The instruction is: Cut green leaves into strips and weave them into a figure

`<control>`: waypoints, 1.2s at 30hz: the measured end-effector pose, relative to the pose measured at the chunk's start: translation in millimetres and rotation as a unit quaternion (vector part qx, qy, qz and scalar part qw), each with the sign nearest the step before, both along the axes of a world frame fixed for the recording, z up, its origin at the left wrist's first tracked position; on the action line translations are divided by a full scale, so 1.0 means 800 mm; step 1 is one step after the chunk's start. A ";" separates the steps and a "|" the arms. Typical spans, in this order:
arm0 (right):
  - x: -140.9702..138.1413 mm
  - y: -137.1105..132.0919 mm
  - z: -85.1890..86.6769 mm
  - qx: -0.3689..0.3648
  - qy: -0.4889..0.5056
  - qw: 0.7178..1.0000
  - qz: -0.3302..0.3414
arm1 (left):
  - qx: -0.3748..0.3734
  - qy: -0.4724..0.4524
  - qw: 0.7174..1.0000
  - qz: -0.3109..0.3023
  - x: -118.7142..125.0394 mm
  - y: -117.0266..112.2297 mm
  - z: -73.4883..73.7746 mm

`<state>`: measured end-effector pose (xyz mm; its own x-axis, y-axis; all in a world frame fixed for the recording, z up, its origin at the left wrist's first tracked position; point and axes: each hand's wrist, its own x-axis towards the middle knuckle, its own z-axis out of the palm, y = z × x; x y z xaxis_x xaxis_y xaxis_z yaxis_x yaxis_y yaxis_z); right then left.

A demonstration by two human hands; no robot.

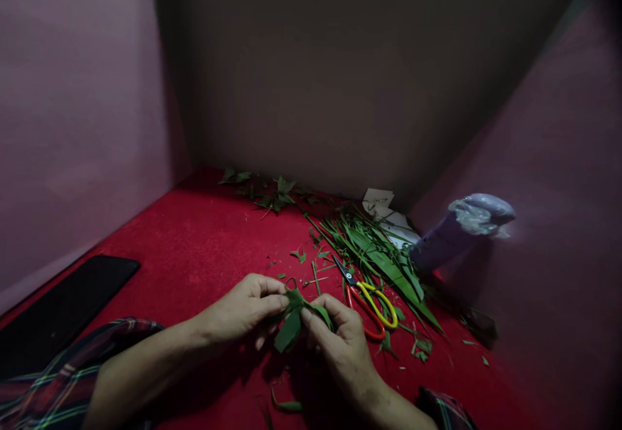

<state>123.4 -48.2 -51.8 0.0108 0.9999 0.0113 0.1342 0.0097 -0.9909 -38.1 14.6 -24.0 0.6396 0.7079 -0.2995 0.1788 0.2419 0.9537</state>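
Observation:
Between my two hands is a folded green leaf (pixel 291 325), held a little above the red table. My left hand (pixel 253 304) pinches its left side between thumb and fingers. On the other side my right hand (pixel 335 329) grips the leaf, its thumb pressed near the middle. A thin stem loops up over the left fingertips. To the right of my right hand lie scissors (pixel 365 300) with one red and one yellow handle, their dark blades pointing away from me. Part of the leaf is covered by my fingers.
A pile of long green leaves (pixel 383 255) lies behind the scissors, beside white papers (pixel 389 216). A purple bottle (pixel 449 236) stands at the right. Lobed leaves (pixel 279 193) lie along the back of the red table (pixel 189 242). A black flat object (pixel 72 300) rests at left.

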 end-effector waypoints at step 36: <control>0.008 0.014 -0.005 -0.110 0.219 0.969 -0.011 | -0.082 -0.098 0.992 0.004 -0.003 0.002 -0.004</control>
